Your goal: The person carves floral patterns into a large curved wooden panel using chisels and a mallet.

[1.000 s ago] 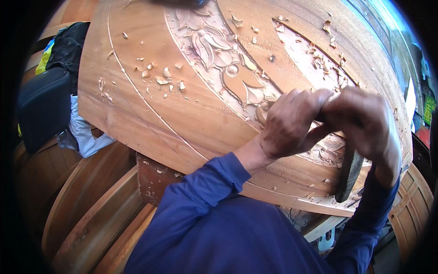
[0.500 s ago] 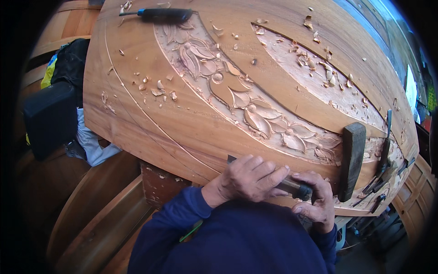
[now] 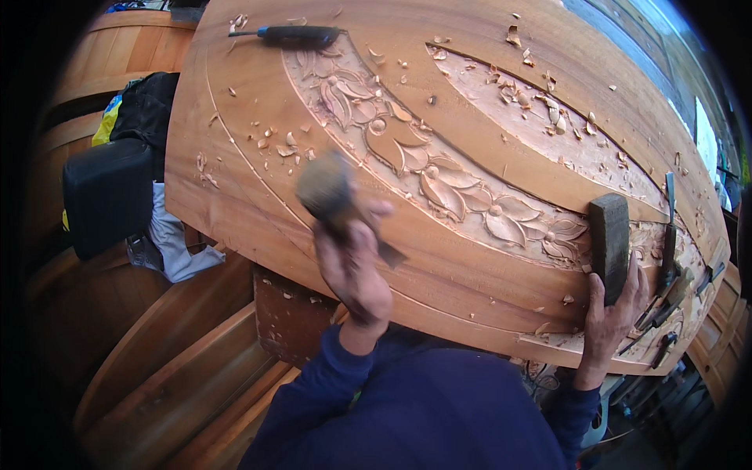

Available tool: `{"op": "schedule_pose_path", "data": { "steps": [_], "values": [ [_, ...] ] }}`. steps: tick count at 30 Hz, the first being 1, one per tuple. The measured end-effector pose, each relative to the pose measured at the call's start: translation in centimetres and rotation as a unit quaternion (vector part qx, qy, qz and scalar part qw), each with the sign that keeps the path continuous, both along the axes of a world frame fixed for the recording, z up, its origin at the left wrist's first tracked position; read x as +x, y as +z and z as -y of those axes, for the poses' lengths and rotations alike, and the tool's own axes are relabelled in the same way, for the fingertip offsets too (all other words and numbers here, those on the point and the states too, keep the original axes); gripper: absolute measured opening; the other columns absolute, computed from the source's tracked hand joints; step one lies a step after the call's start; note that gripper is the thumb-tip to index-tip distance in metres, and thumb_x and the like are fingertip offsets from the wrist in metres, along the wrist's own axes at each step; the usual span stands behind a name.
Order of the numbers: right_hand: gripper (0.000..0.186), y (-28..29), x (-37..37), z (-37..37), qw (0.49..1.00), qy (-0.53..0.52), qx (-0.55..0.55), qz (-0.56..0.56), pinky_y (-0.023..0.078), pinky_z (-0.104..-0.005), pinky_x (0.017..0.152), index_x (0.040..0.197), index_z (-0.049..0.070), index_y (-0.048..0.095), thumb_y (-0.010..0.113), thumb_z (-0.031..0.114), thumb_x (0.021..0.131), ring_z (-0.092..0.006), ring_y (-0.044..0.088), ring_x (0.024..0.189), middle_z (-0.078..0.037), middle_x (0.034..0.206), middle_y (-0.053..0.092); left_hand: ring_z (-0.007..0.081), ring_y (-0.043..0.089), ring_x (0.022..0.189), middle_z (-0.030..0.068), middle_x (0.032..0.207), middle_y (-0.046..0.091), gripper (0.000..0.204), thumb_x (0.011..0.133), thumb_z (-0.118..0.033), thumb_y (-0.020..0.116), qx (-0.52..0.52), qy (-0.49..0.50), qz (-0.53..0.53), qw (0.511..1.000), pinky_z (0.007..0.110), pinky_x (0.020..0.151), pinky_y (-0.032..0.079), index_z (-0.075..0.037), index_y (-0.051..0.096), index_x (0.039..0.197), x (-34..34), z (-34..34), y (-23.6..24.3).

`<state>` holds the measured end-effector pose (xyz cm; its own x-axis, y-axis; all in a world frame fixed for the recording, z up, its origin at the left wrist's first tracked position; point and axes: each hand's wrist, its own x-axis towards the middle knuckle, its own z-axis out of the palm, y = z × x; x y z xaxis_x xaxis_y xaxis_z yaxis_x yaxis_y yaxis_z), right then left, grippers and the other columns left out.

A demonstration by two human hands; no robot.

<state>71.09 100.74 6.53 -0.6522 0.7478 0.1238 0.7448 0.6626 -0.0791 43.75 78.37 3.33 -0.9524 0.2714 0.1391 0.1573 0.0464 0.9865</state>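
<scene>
My left hand [image 3: 356, 282] is raised over the panel's near edge, closed round a chisel. The chisel's handle [image 3: 325, 188] points up, blurred by motion, and its flat blade shows below the fingers. My right hand [image 3: 609, 329] grips the near end of a dark wooden block [image 3: 609, 235], thumb on its left side and fingers on its right. Under both hands lies a large wooden panel [image 3: 470, 290]. A band of carved flowers and leaves [image 3: 442, 192] curves across it.
Another blue-and-black handled tool [image 3: 298, 37] lies at the far left. Wood shavings [image 3: 556, 117] are scattered over the panel. Several carving tools [image 3: 670, 235] lie at its right end. A black case [image 3: 110, 196] and white cloth [image 3: 184, 251] are at the left.
My hands have parted. The left has moved up and left with the chisel, now turned handle up. My right has left the chisel and moved right onto the wooden block.
</scene>
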Motion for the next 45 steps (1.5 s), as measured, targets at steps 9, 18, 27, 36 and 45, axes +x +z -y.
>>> {"op": "schedule_pose_path", "data": {
  "steps": [9, 18, 27, 36, 45],
  "values": [
    [0.072, -0.1, 1.1, -0.7, 0.914, -0.066, -0.317, -0.246, 0.048, -0.0342, 0.104, 0.163, 0.006, 0.035, 0.07, 0.011, 0.101, -0.0219, 0.06, 0.121, -0.013, 0.142, 0.059, 0.0162, 0.074, 0.092, 0.0138, 0.111, 0.073, 0.026, 0.103, -0.02, 0.07, 0.163, 0.073, 0.225, 0.958, 0.028, 0.067, 0.067, -0.007, 0.056, 0.121, -3.7, -2.0, -0.3],
    [0.085, 6.7, -13.0, 1.6, 0.722, 0.021, -0.546, -0.424, 0.061, -0.036, 0.08, 0.145, -0.003, 0.048, 0.086, 0.027, 0.075, -0.0244, 0.071, 0.095, -0.019, 0.12, 0.066, 0.0151, 0.07, 0.102, 0.0106, 0.119, 0.064, 0.039, 0.102, -0.014, 0.071, 0.197, 0.1, 0.236, 0.946, 0.029, 0.07, 0.067, -0.004, 0.046, 0.13, -3.8, -2.9, -2.6],
    [0.072, 9.7, -25.3, 2.4, 0.835, 0.305, -0.365, -0.278, 0.059, -0.0354, 0.087, 0.135, -0.001, 0.058, 0.087, 0.017, 0.071, -0.023, 0.072, 0.094, -0.013, 0.109, 0.072, 0.0139, 0.069, 0.099, 0.0098, 0.114, 0.063, 0.038, 0.1, -0.014, 0.074, 0.203, 0.158, 0.161, 0.953, 0.032, 0.066, 0.069, -0.005, 0.047, 0.125, -2.3, -3.5, -3.0],
    [0.061, 9.5, -33.3, 6.3, 0.76, 0.565, -0.231, -0.223, 0.059, -0.0357, 0.085, 0.131, 0.0, 0.061, 0.082, 0.015, 0.076, -0.024, 0.072, 0.092, -0.014, 0.105, 0.072, 0.014, 0.067, 0.103, 0.0092, 0.113, 0.062, 0.041, 0.101, -0.015, 0.074, 0.214, 0.187, 0.077, 0.956, 0.031, 0.068, 0.07, -0.005, 0.045, 0.128, -1.2, -4.9, -4.5],
    [0.049, 7.4, -36.7, 9.0, 0.691, 0.663, -0.168, -0.233, 0.059, -0.036, 0.083, 0.127, 0.001, 0.065, 0.077, 0.013, 0.081, -0.0249, 0.072, 0.091, -0.014, 0.102, 0.072, 0.0152, 0.067, 0.106, 0.0133, 0.119, 0.06, 0.043, 0.101, -0.015, 0.072, 0.186, 0.196, 0.04, 0.962, 0.031, 0.071, 0.071, -0.003, 0.04, 0.128, -1.2, -5.0, -4.8]
  ]
}}
